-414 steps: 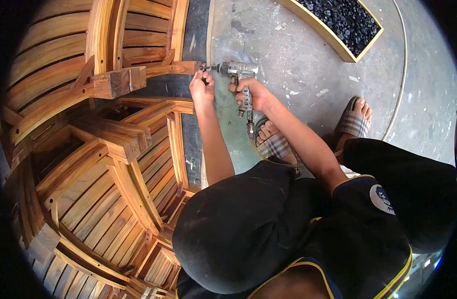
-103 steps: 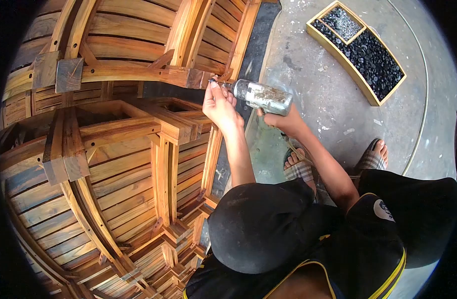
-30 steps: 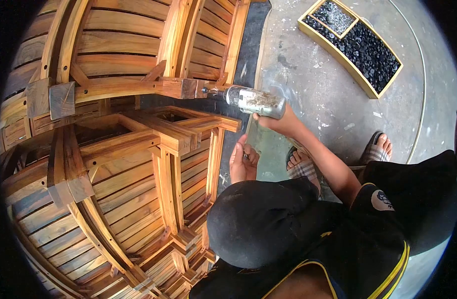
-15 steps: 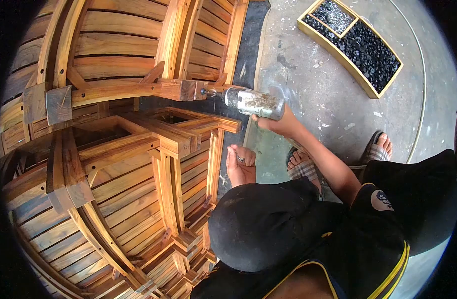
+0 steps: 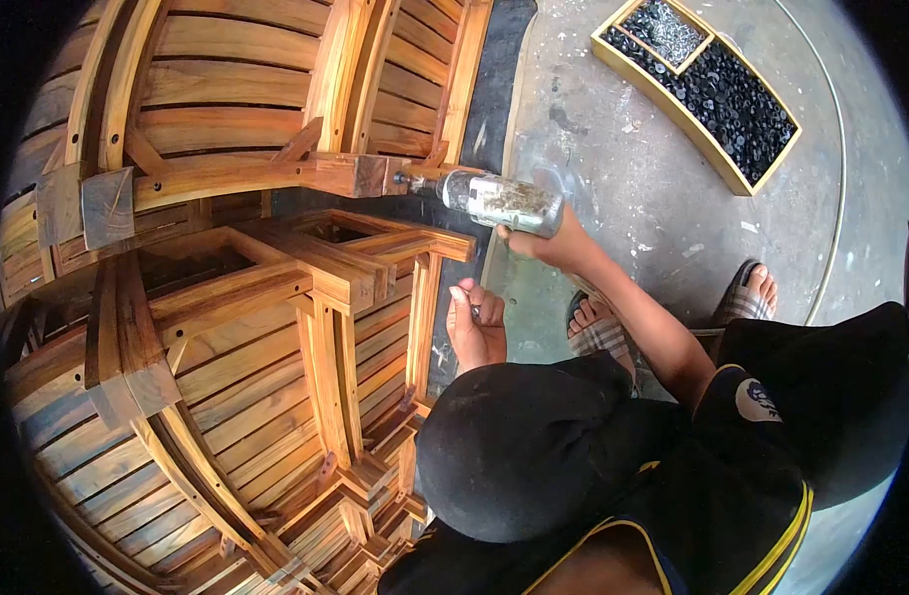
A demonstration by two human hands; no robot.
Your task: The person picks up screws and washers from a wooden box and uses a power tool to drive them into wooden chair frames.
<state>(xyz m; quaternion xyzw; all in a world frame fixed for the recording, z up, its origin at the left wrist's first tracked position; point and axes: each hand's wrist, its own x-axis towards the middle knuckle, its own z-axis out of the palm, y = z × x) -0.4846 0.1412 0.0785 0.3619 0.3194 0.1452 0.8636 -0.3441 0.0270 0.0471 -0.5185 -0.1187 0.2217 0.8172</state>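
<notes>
My right hand is wrapped round a worn silver power driver. Its bit meets the end of a wooden leg on the upper piece of slatted furniture. Below the driver, my left hand is raised with its fingers curled in and the thumb up. Something small and greyish shows at those fingers, too small to name. This hand is close to the corner of a second slatted wooden piece, apart from it.
On the concrete floor stands a wooden box of black round caps, with silver screws in one compartment. A thin hose runs along the right. A black cap covers part of the lower view. Sandalled feet are nearby.
The driver and the furniture have shifted slightly left in view, with the bit still at the leg's end. My left hand has moved up and left a little, its fingers still curled.
</notes>
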